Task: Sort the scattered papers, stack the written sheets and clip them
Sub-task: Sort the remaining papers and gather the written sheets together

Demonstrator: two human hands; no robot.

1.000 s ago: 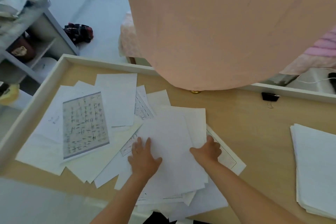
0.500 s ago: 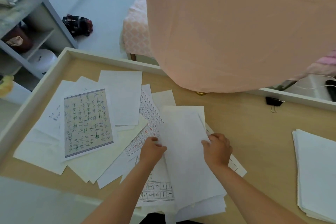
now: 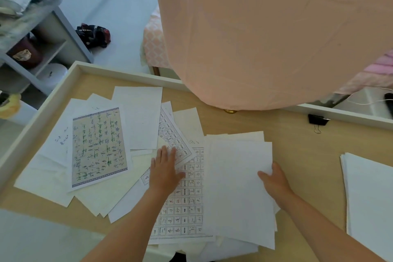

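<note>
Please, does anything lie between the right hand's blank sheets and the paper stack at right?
Nothing visible: only bare table separates the blank sheets from the paper stack; the binder clip lies farther back.

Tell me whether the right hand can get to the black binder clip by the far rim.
Probably yes: only bare table lies between the right hand and the binder clip, but the hand grips the blank sheets and must release them first.

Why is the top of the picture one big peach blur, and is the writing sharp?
Head view: the peach cloth hangs close to the lens, filling the top, soft; light is even, shadows faint; the calligraphy sheet shows strokes, none crisp; the blank sheet in the right hand is nearly washed out.
</note>
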